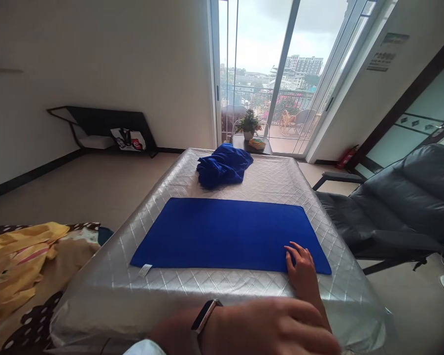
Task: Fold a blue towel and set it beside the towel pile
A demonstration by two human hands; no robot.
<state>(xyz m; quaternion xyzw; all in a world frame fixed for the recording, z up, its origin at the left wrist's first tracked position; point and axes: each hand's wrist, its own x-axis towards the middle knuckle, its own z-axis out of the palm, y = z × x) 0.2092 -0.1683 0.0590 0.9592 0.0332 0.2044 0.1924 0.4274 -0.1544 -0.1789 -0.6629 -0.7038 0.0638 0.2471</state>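
A smooth blue cloth [222, 234], laid out flat as a rectangle, lies on the silver quilted mattress cover [151, 296]. A small white tag [145, 270] sticks out at its near left corner. My right hand [298, 259] rests on the cloth's near right part with the fingers apart. Close to the camera, my left hand [281, 325] crosses over toward the right, above the near edge of the bed; its fingers are smeared by motion. A wristband [205, 318] is on the left wrist. Farther back lies a crumpled blue cloth [223, 166].
Yellow and brown clothes [25, 261] lie in a heap at the left. A black armchair [399, 207] stands close on the right. Beyond the bed, a small table [240, 143] holds a potted plant [249, 125] before the glass door. A fire extinguisher [347, 157] stands by the wall.
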